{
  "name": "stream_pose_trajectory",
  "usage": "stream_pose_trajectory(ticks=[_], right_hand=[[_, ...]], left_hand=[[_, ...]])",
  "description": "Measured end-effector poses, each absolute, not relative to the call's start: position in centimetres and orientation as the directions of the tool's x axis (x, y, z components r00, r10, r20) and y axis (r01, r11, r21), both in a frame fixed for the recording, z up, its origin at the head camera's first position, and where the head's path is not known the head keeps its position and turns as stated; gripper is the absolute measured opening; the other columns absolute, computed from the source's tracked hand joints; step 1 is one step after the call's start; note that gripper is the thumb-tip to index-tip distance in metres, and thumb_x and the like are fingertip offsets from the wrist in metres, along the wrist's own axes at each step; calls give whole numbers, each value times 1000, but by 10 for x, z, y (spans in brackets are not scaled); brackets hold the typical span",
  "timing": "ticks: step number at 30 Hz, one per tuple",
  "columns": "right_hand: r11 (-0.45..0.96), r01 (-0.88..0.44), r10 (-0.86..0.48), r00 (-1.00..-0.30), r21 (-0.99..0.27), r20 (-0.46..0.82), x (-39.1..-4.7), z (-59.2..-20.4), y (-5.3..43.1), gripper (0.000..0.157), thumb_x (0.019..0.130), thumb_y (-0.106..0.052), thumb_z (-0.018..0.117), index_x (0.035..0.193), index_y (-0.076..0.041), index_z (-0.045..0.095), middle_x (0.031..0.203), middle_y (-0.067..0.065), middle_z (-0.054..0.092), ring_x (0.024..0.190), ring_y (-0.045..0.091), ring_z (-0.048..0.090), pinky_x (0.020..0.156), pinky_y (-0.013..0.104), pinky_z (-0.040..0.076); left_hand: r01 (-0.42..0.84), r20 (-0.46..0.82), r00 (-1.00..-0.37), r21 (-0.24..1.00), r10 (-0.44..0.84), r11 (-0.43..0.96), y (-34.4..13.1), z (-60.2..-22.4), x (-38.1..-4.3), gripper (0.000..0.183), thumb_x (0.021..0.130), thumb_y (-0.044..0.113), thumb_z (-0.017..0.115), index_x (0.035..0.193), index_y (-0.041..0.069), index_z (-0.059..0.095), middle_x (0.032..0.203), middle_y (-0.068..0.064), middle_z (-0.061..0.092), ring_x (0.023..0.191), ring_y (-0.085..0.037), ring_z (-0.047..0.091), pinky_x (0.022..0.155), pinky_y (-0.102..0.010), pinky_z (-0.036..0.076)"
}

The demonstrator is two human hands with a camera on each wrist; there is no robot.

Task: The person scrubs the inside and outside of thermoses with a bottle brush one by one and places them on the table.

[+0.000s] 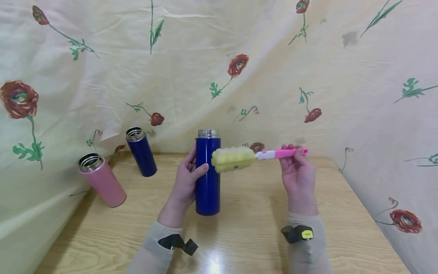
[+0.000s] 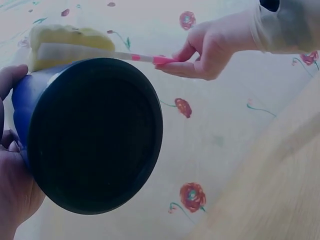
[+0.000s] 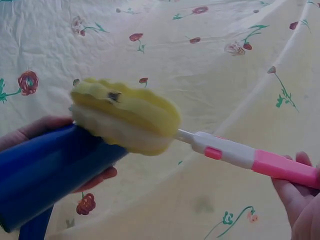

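Note:
My left hand (image 1: 187, 177) grips a tall blue bottle (image 1: 207, 182) around its side, lifted off the table. The bottle is upright, its steel threaded mouth uncovered at the top; its dark base (image 2: 95, 135) fills much of the left wrist view. By its pink and white handle (image 1: 280, 153), my right hand (image 1: 298, 175) pinches a bottle brush with a yellow sponge head (image 1: 236, 159). The brush lies nearly level, and its sponge tip overlaps the bottle's right side below the neck. In the right wrist view the sponge (image 3: 127, 117) appears across the blue bottle's upper part.
On the left of the wooden table (image 1: 253, 236) stand a smaller dark blue bottle (image 1: 142, 154) and a pink bottle (image 1: 104, 182), both without lids. A cream cloth with flowers (image 1: 191, 76) hangs behind the table and along its sides.

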State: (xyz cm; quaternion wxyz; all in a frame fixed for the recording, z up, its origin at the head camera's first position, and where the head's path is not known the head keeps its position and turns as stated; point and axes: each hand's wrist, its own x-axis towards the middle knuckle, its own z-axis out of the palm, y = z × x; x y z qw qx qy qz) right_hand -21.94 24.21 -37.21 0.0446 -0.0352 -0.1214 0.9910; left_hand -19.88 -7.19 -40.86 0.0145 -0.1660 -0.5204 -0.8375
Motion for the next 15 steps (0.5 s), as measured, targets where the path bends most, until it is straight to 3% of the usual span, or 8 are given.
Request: stream_pose_trajectory(ticks=[8,15], right_hand=[[-868,0,-79,-987,-497,137,-225,-383,241,10,110,-8,57,108,1,60,99,16,72,95,30,78,92,38,61],[-722,49,-233,-957,-690,175,-231,-388,240,15,114,-9,49,109,-3,62,99,13,73,94,26,79,88,36,63]], left_hand=[[230,332,-936,828,116,-511,-73,-407,-201,84,95,7,69,170,19,32,156,-16,55,126,-25,66,101,-38,58],[245,327,-941,837,89,-490,-75,-405,-202,84,96,11,67,170,24,30,156,-16,54,126,-25,66,100,-40,59]])
